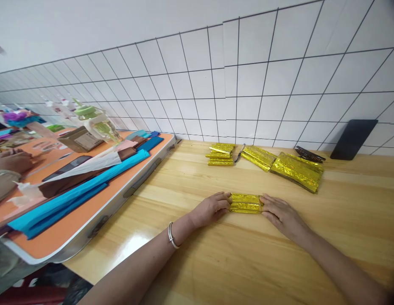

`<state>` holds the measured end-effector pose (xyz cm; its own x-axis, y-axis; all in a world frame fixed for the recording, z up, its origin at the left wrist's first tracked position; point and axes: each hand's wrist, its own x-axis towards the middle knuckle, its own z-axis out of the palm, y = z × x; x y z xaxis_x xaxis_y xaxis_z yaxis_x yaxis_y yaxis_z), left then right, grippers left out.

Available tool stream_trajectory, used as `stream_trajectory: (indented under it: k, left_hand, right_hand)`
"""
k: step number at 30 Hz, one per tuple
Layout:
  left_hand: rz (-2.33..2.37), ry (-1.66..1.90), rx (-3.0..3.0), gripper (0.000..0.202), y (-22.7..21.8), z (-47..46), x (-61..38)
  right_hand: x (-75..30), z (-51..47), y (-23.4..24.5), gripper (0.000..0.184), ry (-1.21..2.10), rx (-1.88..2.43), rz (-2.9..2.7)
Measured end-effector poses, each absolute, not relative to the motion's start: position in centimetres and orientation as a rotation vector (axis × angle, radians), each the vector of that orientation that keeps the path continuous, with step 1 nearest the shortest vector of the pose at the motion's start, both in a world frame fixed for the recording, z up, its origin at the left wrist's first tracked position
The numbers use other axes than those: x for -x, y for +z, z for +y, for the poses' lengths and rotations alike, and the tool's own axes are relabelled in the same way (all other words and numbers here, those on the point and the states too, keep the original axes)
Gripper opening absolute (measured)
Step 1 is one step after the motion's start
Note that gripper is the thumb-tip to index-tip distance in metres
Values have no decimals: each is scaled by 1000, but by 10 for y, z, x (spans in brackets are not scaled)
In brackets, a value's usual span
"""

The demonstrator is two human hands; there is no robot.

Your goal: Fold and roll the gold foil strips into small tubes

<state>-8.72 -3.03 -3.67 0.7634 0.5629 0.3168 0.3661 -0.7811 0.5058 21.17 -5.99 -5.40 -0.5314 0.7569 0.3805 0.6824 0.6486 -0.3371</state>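
Observation:
A folded gold foil paper [246, 203] lies on the wooden table [235, 254] in front of me. My left hand [212, 207] grips its left end with curled fingers; a silver bangle sits on that wrist. My right hand [279, 214] presses on its right end, fingers together over the edge. Farther back lie a small pile of folded gold pieces [220, 154] and a stack of flat gold foil sheets [287, 167].
An orange table [79, 220] at the left carries blue and brown crepe paper [85, 186], a box, a green-lidded bottle [95, 123]. Another person's hand [12, 161] rests at its far left. A black tablet [354, 137] leans on the tiled wall; a dark tool [309, 154] lies beside it.

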Motion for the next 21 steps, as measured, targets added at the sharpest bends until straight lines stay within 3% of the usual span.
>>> stream_trajectory:
  k: [21]
  left_hand:
    - [851,828,-2266,14,-47,-37,81]
  right_hand:
    - [-202,-62,-63,13,513,1229,-2054]
